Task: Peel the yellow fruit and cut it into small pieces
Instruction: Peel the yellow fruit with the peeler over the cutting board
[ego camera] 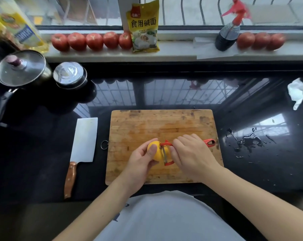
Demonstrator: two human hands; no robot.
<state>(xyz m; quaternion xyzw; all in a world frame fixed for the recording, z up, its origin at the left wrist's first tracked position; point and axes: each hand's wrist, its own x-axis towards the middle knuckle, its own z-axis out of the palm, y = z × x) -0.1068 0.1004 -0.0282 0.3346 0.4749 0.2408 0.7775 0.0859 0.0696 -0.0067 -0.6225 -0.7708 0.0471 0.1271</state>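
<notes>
Yellow fruit (155, 150), above wooden board (147, 126), clasped in left hand (140, 164); right hand (190, 153) closed on red peeler (166, 153), blade against skin: best short, light strokes, turning fruit between.

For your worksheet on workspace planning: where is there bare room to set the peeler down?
Free: the far half of the board, beyond both hands; the counter between board and sill. Crowded: pots far left, cleaver left of the board, spill right.

I see the yellow fruit (156, 150), round and smooth-skinned, held just above the near half of the wooden cutting board (162, 126), the red peeler (167, 153) against it.
</notes>
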